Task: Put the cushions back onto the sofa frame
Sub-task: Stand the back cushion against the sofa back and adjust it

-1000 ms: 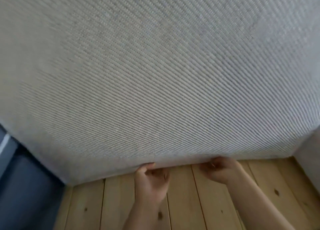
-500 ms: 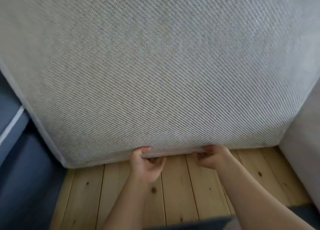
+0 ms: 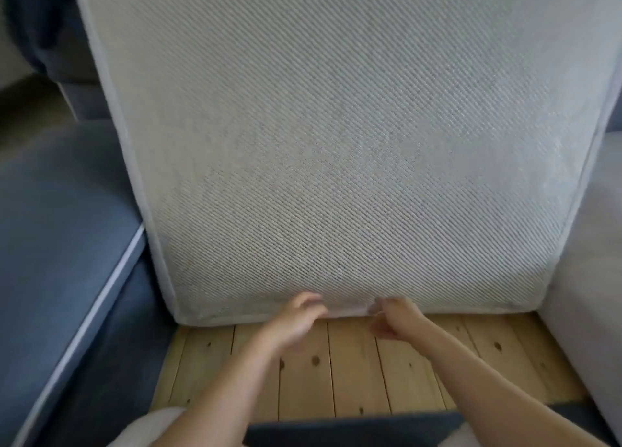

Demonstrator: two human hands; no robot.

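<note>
Head view: a big grey woven cushion point(image 3: 336, 143) stands almost upright and fills the middle and top of the frame. Its lower edge sits on the wooden slats of the frame point(image 3: 353, 362), which show at lower centre.

My left hand point(image 3: 296, 318) is at that lower edge, left of centre. Its fingers point(image 3: 308, 299) arch up onto the cushion's face, loosely bent. The blur hides whether they grip the edge or only touch it, so I cannot tell.

My right hand point(image 3: 393, 315) is just beside it, right of centre. Its fingers point(image 3: 383, 304) are curled in and pinch the piping along the bottom seam.

A blue seat point(image 3: 67, 211) with white piping lies along the left side, touching the cushion's left edge. A pale grey seat point(image 3: 589, 278) runs down the right side, against the cushion's right corner. A dark rail point(image 3: 353, 426) crosses the bottom of the frame, below the slats.
</note>
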